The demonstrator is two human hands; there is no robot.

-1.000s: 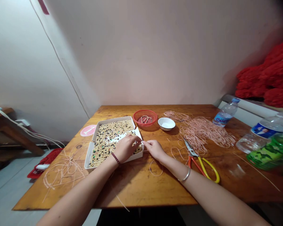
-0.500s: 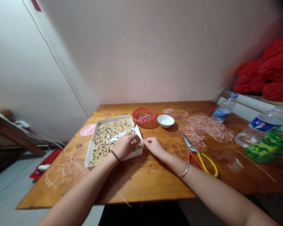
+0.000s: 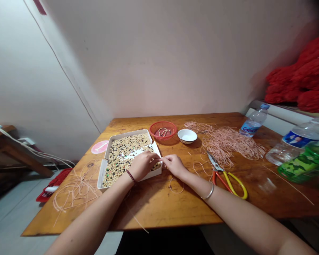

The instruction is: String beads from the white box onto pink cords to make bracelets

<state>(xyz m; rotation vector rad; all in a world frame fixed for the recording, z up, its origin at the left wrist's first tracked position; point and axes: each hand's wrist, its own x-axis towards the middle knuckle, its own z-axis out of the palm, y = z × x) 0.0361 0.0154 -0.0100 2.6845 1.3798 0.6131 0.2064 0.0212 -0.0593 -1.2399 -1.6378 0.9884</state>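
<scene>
Left-hand fingertips have shifted slightly toward the right hand over the last half second; the other small displacements match a slight camera shift.

Landmark: bead tray (image 3: 102,174).

Hand state. Left hand (image 3: 142,164): over the tray's right front corner, fingers curled nearly together; whether they hold anything cannot be told. Right hand (image 3: 175,165): just outside the tray's right wall, thumb and forefinger pinched, apparently on a thin cord; its tip is too small to confirm.

Location of parts. Beads (image 3: 115,169), mostly tan with dark and a few green ones, fill the tray around a bare white patch. A cord loop (image 3: 177,193) lies right of the tray, below the right hand.

Possible faults and causes:
1. Dropped bead. Cause: fingertips meet at the tray's edge, so a bead slipping outward could roll onto the table (image 3: 186,216).
2. Lost cord end. Cause: narrow pinch on thin, flexible material.
3. Snagged loop. Cause: slack near the right wrist; scissors (image 3: 215,163), farther right of the tray, lie beside other loose strands.
4. Tipped or disturbed tray. Cause: the left wrist, close above the front wall, could press on it.
</scene>
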